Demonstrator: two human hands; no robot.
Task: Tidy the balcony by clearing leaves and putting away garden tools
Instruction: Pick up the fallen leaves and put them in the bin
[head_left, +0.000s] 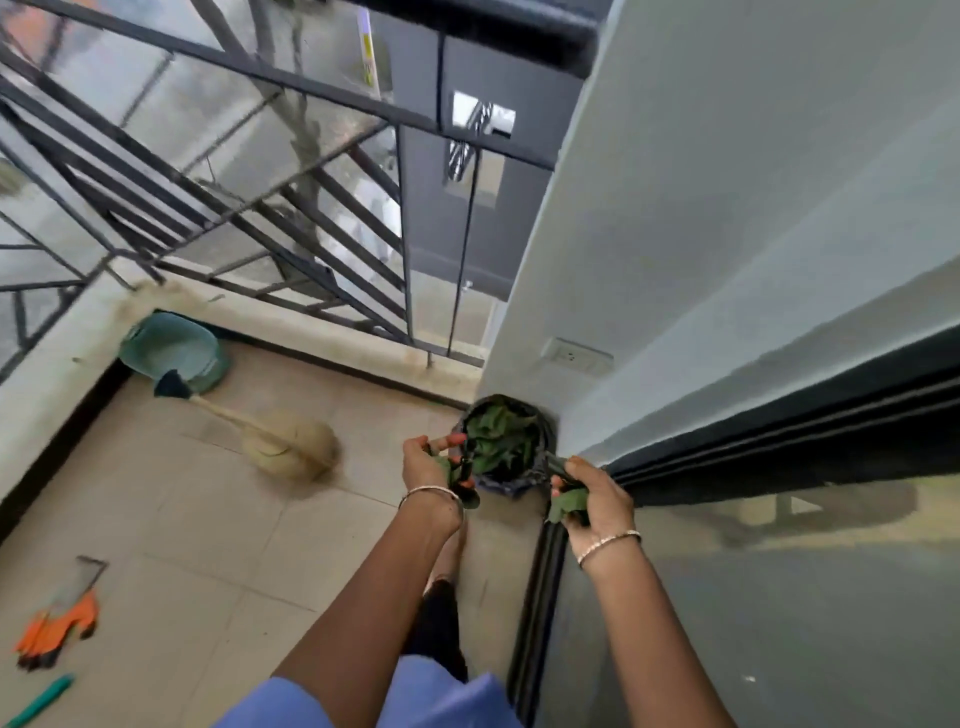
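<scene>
At the far left, on the tiled floor (208, 519), a green handle (41, 699) is seen at the lower edge, cut off by the frame; just above it a pair of orange gloves (57, 631) is laid, with a thin hooked metal tool (91, 564) beside them; none of these is touched. Further back a teal dustpan (174, 353) is propped in the corner below the railing (311, 83); a straw broom (280, 441) is lying with its dark handle end against it.

Right of the middle, the left hand (428, 462) is curled round the near left edge of a dark bag (511, 483); a scrap of green appears to be pinched with it, though blur makes this uncertain. The bag is set on the floor in the corner, against the pale wall (727, 208), with its mouth held open and green leaves (501, 436) packed inside. The right hand (592, 499) is closed on the bag's right edge, and a loose leaf is held under the same fingers. A wall socket (576, 356) is mounted above; a dark sliding door frame (779, 431) runs off to the right.

The bag is judged to be thin, soft and light, so it should sag and may tear if pulled from one side only; it is best taken at the rim on both sides, gathered shut, then lifted. The leaves are judged loose and easily spilled.
</scene>
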